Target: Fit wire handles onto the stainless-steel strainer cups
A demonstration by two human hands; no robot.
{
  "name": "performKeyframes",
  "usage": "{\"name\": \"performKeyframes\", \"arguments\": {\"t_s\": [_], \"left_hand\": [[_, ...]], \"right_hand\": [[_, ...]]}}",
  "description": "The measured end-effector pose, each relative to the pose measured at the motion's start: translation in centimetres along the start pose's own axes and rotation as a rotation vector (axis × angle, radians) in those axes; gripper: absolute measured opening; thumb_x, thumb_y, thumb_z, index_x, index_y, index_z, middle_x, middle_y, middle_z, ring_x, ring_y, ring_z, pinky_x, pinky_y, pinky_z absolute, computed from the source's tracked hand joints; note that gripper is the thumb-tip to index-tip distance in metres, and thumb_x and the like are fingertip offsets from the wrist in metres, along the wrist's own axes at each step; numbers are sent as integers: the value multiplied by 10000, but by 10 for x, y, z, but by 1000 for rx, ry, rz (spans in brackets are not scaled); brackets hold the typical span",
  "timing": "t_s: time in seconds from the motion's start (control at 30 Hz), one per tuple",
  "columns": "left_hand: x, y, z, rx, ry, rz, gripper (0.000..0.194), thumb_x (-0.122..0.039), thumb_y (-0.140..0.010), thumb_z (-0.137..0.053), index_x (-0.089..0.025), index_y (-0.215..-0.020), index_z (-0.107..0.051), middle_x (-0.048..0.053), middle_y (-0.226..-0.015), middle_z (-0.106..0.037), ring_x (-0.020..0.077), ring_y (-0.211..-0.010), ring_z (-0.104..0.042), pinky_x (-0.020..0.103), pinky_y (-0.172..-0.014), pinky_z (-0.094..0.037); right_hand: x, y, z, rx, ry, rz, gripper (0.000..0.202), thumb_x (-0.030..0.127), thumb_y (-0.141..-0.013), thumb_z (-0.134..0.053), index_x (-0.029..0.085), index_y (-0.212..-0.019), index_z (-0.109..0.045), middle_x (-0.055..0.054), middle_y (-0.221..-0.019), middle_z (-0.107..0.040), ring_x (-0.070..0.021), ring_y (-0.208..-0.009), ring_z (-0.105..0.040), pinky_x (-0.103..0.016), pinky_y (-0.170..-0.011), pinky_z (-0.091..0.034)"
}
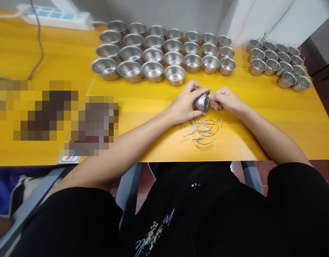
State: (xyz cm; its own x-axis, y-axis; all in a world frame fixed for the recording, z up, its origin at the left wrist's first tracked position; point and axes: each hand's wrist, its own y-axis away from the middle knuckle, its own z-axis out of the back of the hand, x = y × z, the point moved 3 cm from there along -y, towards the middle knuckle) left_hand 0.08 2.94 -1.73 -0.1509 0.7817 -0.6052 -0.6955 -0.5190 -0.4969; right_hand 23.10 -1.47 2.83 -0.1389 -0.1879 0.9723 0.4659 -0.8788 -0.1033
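My left hand is wrapped round a small perforated metal cup, tilted on its side with its mouth toward the right. At that rim my right hand is closed in a pinch on a thin wire handle, most of it hidden by the fingers and the cup. Just below the hands lies a loose heap of curved wire handles on the yellow table.
Rows of perforated metal cups without visible handles stand behind my hands. A group of cups with wire handles stands at the back right. A white power strip lies back left; pixelated items sit on the left.
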Motion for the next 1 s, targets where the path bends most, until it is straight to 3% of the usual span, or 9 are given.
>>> {"name": "performKeyframes", "arguments": {"t_s": [0.43, 0.6, 0.8, 1.0], "left_hand": [[6, 0, 1, 6, 16, 11, 1064, -832, -943, -1084, -288, -1802, -770, 201, -1692, -643, 516, -1628, -651, 762, -1521, -490], [1, 0, 3, 16, 8, 18, 1028, -769, -947, -1101, -304, -1801, -768, 190, -1684, -652, 515, -1636, -657, 761, -1527, -496], [10, 3, 11, -7, 20, 58, 1147, -843, -956, -1095, -246, -1856, -710, 228, -1738, -668, 546, -1675, -656, 783, -1527, -500], [18, 3, 14, -3, 46, 38, 1199, -936, -960, -1059, -297, -1884, -640, 215, -1765, -706, 560, -1703, -646, 809, -1532, -482]], "right_hand": [[-4, -6, 5, 63, -12, -20, 923, 889, -1099, -928, 213, -580, -576, -20, -520, -596, -89, -451, -465, -237, -482, -329], [-6, -1, 3, -37, -27, 51, 944, 989, -1088, -884, 229, -623, -571, -9, -534, -595, -101, -454, -484, -237, -477, -354], [-19, 3, 6, -110, -113, -13, 933, 1081, -961, -955, 224, -753, -649, -32, -690, -732, -107, -526, -577, -224, -514, -493], [-26, 3, 12, -126, -230, -41, 861, 1019, -955, -1029, 240, -982, -663, -19, -813, -777, -100, -595, -632, -226, -603, -605]]}}
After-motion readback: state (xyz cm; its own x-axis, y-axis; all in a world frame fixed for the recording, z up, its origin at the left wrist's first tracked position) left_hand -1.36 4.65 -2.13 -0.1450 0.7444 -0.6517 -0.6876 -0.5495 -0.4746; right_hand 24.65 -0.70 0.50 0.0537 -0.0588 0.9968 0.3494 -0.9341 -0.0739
